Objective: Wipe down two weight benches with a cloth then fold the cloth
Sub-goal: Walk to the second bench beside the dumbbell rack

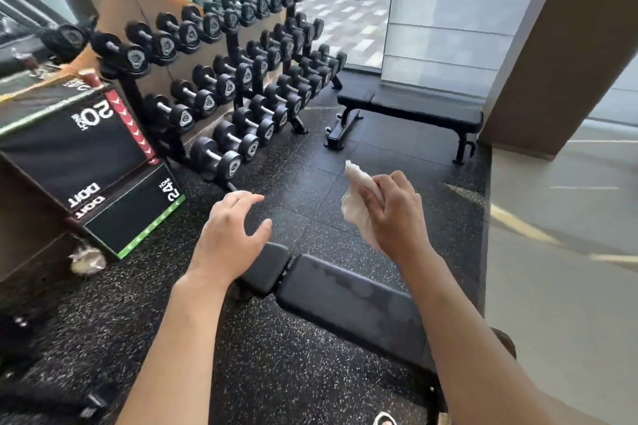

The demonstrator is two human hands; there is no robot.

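- Near bench (348,300) is seen closest, directly below both forearms; its long axis runs from lower right up to upper left, with the small seat pad at the upper-left end.
- Cloth (355,197) is held bunched in the right hand (393,214), fingers (371,202) curled round it, above and beyond the pad, not touching it.
- Left hand (229,235) is held empty, fingers spread and relaxed, over the seat-pad end.
- Faint damp-looking patches are visible on the near pad; judged as probably wiped already.
- Far bench (414,110) is set well apart, ahead and slightly right, beside the dumbbell rack (221,79), long axis roughly left-right.
- Right hand is the nearer to it; the cloth would have to be carried forward across the floor.
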